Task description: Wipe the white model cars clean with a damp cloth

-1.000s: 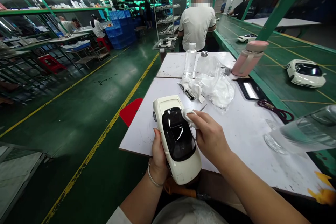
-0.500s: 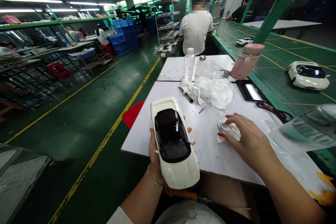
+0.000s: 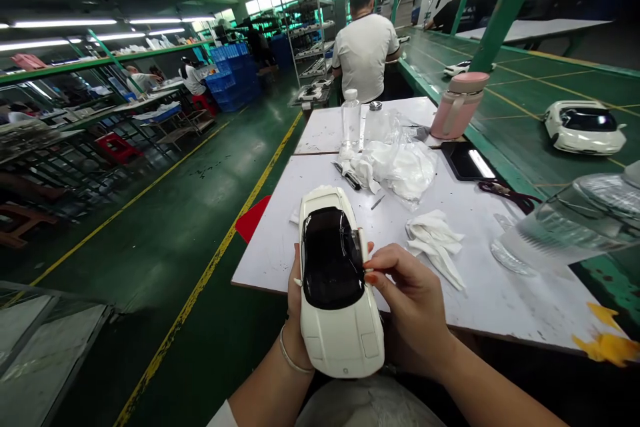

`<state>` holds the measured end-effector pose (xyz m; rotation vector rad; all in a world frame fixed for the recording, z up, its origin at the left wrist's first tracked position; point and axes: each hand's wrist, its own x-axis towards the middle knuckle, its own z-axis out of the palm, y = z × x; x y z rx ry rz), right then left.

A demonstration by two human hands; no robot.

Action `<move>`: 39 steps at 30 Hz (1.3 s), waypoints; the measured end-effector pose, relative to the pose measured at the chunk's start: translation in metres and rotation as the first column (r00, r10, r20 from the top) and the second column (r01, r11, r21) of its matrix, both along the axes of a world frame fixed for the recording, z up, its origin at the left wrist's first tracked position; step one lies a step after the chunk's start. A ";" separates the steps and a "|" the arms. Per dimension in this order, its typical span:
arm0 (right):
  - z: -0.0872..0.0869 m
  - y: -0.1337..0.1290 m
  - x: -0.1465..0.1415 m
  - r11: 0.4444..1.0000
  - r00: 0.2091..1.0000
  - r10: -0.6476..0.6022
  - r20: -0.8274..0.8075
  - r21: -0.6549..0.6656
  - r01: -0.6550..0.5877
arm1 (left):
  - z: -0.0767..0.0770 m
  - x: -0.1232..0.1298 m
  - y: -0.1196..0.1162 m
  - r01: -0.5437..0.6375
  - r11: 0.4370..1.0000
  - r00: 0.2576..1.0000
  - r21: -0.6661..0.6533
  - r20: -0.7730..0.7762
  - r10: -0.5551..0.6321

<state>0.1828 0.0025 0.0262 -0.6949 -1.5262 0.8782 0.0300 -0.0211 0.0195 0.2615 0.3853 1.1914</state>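
Observation:
A white model car (image 3: 340, 337) with a black roof and windows is held up over the table's front edge, its bonnet toward me. From beneath and along its left side, my left hand (image 3: 296, 320) grips it; most of those fingers are hidden under the body. At the car's right side, my right hand (image 3: 413, 297) pinches the side door (image 3: 363, 247) near the mirror between thumb and finger. That door stands swung out from the body. On the tabletop beyond my right hand lies a crumpled white cloth (image 3: 435, 240).
On the white table (image 3: 310, 247) are a bagged bundle of white cloth (image 3: 405, 170), a clear bottle (image 3: 351, 120), a pink flask (image 3: 459, 107), a phone (image 3: 467, 161) and a large water jug (image 3: 565, 220). Another model car (image 3: 584, 127) rests on the green bench. A person (image 3: 366, 47) sits ahead.
My right hand has let go of the white cloth and moved left to the car. The car's door on that side has opened. The cloth now lies spread on the table.

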 end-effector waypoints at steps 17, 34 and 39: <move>0.036 -0.019 -0.006 0.869 0.925 -0.171 0.340 0.494 -0.021 | 0.036 0.027 0.001 -0.463 0.857 0.885 -0.227 -0.064 0.461; 0.035 -0.014 0.004 0.765 0.936 0.102 0.338 0.575 -0.291 | 0.048 0.028 0.004 -0.400 0.871 0.905 -0.286 0.029 0.425; 0.054 0.003 0.031 0.782 0.940 -0.118 0.320 0.613 -0.110 | 0.051 0.019 -0.012 -0.318 0.940 0.945 -0.121 -0.120 0.304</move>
